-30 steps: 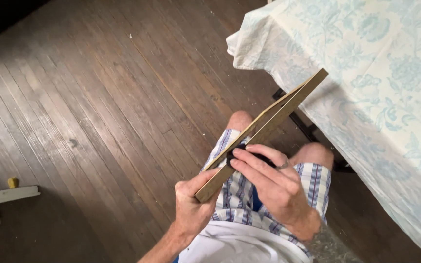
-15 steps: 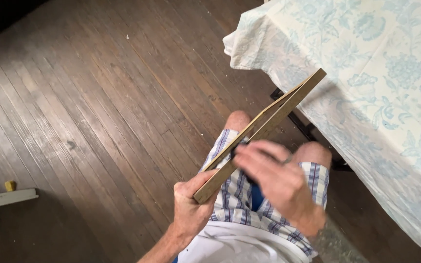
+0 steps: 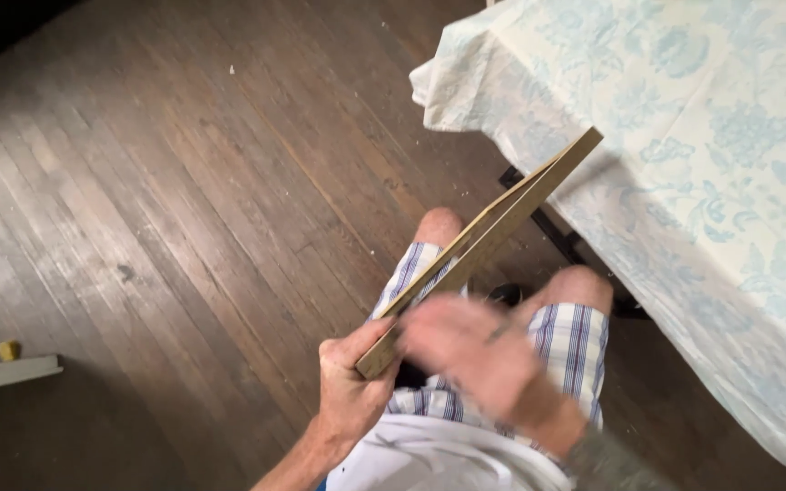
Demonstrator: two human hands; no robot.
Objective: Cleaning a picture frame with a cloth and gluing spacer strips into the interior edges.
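The left hand [image 3: 349, 386] grips the near end of a thin wooden board [image 3: 484, 241], thumb on top and fingers wrapped underneath, so the board is pinched firmly at its lower corner. The board stands on edge and slants up and away from the lap toward the cloth-covered worktop [image 3: 684, 145], its far end just beside the hanging edge of the cloth; whether it touches the cloth I cannot tell. The right hand [image 3: 470, 350] lies across the board's near part, blurred by motion; its fingers look loosely curled against the board's face, but whether they hold something small there I cannot tell. A dark object shows just below that hand, mostly hidden. To do this well, the holding hand should keep its clamp low and steady, with the wrist braced against the thigh, so the board does not twist or swing while the other hand works along it. The moving hand does best with even strokes along the length of the board and with fingertips kept off the sharp edge. Keeping the far end free of the cloth would avoid snagging or dragging the fabric. Beneath the hands are the person's knees in plaid shorts [image 3: 566, 336] and a white shirt; around them lies a worn wooden floor [image 3: 184, 182], with a pale plank [image 3: 6, 373] at the left edge.
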